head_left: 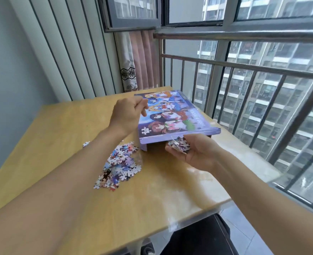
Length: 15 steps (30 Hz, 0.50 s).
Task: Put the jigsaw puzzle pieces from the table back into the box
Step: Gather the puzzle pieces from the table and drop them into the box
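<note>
A purple puzzle box lid (pixel 177 118) with a cartoon picture is tilted up at its near edge, over the brown box base (pixel 152 146) on the wooden table (pixel 63 129). My left hand (pixel 128 115) grips the lid's left edge and holds it raised. My right hand (pixel 194 153), palm up, cups a handful of puzzle pieces (pixel 178 145) right at the gap under the lid's near edge. A loose heap of puzzle pieces (pixel 118 165) lies on the table left of the box, below my left forearm. A stray piece (pixel 86 143) lies further left.
A metal railing (pixel 244 85) and window run along the table's right and far sides. A pink curtain (pixel 141 59) hangs behind the far corner. The table's near right edge (pixel 198 210) ends above my dark-clothed legs.
</note>
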Tool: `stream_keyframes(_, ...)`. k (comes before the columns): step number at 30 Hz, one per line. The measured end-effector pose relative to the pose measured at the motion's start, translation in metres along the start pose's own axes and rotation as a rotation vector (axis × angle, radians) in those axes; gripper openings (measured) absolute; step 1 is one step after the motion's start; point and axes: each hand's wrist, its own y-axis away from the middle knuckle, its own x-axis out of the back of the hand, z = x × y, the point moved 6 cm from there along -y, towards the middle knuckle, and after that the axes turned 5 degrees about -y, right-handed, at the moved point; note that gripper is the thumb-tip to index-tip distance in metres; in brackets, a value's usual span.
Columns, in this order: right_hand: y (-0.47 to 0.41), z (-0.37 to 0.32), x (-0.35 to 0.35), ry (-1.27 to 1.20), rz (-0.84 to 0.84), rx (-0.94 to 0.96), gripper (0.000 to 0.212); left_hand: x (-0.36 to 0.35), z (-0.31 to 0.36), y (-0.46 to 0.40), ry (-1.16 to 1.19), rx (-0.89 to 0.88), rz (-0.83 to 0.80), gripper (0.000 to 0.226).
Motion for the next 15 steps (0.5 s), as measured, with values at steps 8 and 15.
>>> stream_keyframes(8,-0.008,0.003,-0.003,-0.021,0.018,0.011,0.029,-0.043,-0.017,0.039,-0.234,-0.111,-0.712,0.074)
stream_keyframes(15,-0.012,0.015,0.012,-0.033,0.022,-0.013,0.037,-0.044,-0.030,0.032,-0.244,-0.088,-0.501,0.031)
